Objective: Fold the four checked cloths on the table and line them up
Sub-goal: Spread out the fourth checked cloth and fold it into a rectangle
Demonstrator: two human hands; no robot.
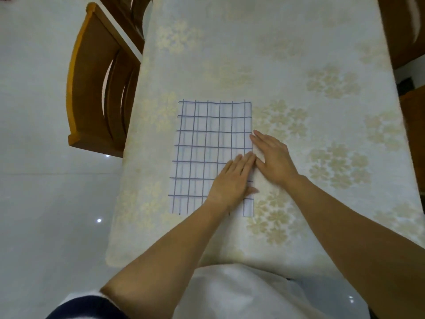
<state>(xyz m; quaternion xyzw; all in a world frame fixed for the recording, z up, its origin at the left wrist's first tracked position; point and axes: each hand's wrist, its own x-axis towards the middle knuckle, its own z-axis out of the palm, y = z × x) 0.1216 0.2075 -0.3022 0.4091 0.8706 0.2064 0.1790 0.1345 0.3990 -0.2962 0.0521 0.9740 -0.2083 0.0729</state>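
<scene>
One white cloth with a blue checked grid (202, 139) lies flat as a tall rectangle on the table, left of the middle. My left hand (232, 180) lies flat on its lower right part, fingers straight and pointing up and right. My right hand (272, 157) rests flat along the cloth's right edge, fingers stretched toward the upper left, partly on the tablecloth. The fingertips of both hands nearly meet. No other checked cloth shows in this view.
The table wears a pale tablecloth with beige flower prints (299, 77). A wooden chair (99, 88) stands at the table's left side, and more wooden chair parts (404, 31) show at the right edge. The floor is glossy white tile.
</scene>
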